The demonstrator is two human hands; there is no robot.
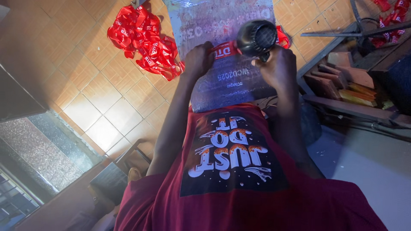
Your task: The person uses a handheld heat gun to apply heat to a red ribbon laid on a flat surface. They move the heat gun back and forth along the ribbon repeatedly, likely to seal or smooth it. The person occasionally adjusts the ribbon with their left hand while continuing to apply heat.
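A long grey board (pixel 222 25) with printed lettering runs away from me across the tiled floor. A red printed strap (pixel 225 50) lies across it. My left hand (pixel 198 60) presses down on the strap's left part with closed fingers. My right hand (pixel 278 68) grips the handle of a black hair dryer (pixel 257 37), whose round rear grille faces me just above the strap's right part. My dark red printed shirt fills the lower middle of the view.
A heap of red straps (pixel 143 38) lies on the orange floor tiles left of the board. More red straps (pixel 391 13) sit at the top right. Wooden blocks (pixel 342 79) and a metal frame (pixel 338 34) stand to the right. A dark stone ledge (pixel 38 145) is at the left.
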